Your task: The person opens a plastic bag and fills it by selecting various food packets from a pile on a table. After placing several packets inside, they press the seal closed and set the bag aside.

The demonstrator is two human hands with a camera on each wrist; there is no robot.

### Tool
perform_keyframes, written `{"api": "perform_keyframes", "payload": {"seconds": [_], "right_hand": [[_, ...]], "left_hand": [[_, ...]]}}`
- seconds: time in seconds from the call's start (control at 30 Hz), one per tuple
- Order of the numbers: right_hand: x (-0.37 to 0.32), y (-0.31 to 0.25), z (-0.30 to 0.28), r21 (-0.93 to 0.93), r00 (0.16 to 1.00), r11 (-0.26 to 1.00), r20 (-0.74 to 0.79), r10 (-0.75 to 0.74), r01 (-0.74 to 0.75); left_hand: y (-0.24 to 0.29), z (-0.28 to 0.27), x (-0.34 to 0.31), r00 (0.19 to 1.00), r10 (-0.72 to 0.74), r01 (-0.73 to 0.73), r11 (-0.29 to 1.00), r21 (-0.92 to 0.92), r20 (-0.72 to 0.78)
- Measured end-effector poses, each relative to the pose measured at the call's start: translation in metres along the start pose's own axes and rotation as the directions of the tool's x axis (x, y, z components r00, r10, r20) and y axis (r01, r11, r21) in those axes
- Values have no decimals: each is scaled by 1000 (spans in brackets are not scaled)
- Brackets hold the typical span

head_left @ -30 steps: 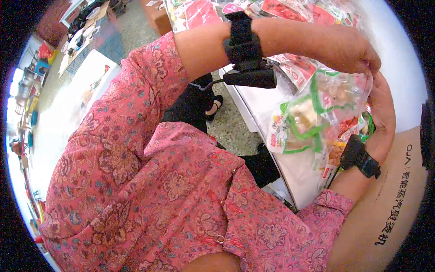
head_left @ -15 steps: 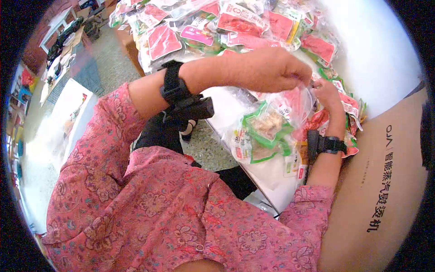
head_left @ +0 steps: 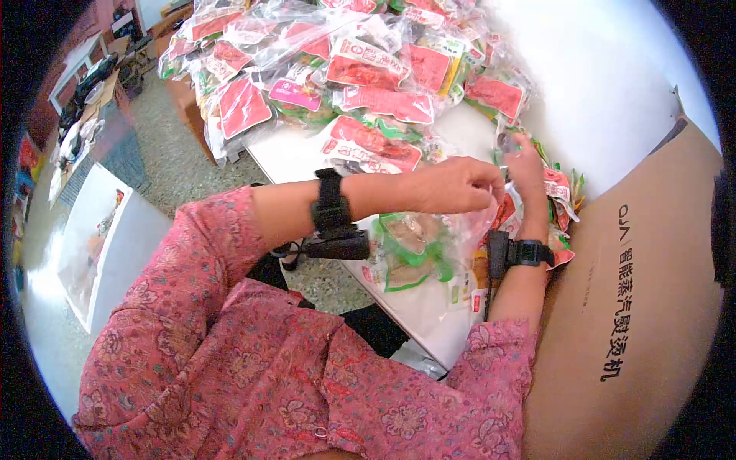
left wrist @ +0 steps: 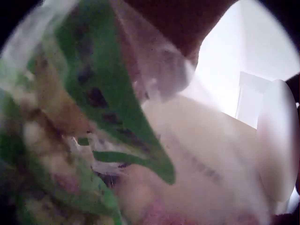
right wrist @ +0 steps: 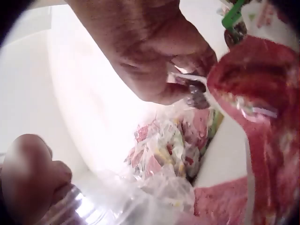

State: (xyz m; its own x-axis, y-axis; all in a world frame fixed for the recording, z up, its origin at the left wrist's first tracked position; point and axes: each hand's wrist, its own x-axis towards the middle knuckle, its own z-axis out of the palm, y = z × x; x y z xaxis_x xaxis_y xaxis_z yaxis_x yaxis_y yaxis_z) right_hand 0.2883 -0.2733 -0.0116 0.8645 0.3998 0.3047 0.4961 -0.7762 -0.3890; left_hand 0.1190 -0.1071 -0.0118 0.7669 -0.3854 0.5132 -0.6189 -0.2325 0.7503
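My left hand (head_left: 460, 187) is bent at the knuckles and grips the top of a clear plastic bag, with a green-trimmed food packet (head_left: 410, 234) hanging in it. In the left wrist view that packet (left wrist: 112, 89) fills the near left, and a dark, blurred part of a hand meets the plastic at the top. Just beyond, in the head view, my right hand (head_left: 525, 172) reaches among packets at the pile's right edge. The right wrist view has a large hand (right wrist: 154, 51) pinching a small dark-and-clear packet end beside a red packet (right wrist: 276, 108).
A large pile of red, pink and green packets (head_left: 379, 65) covers the far end of the white table (head_left: 280, 149). More packets (head_left: 558, 188) lie right of my right hand. A cardboard box with black print (head_left: 598, 299) stands at the right, below a white surface (head_left: 598, 84).
The head view has shifted, showing more of the pile. My hands, together a second ago, have parted; the right one has moved toward the packets, while the bag hangs lower from the left.
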Motion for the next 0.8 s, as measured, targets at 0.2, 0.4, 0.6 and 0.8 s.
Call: {"api": "perform_keyframes", "payload": {"seconds": [0.2, 0.4, 0.6, 0.8], "right_hand": [[-8, -13, -44, 989, 992, 136, 49, 118, -65], [-11, -20, -46, 997, 988, 71, -30, 149, 20], [-11, -14, -35, 946, 978, 298, 71, 197, -129], [-28, -36, -49, 535, 909, 841, -313, 277, -72]], "left_hand": [[-30, 8, 49, 915, -403, 290, 675, -679, -10], [-58, 17, 60, 873, -472, 160, 507, -847, -118], [-61, 25, 60, 823, -558, 202, 464, -862, -107], [-71, 43, 54, 867, -459, 213, 694, -688, -195]]}}
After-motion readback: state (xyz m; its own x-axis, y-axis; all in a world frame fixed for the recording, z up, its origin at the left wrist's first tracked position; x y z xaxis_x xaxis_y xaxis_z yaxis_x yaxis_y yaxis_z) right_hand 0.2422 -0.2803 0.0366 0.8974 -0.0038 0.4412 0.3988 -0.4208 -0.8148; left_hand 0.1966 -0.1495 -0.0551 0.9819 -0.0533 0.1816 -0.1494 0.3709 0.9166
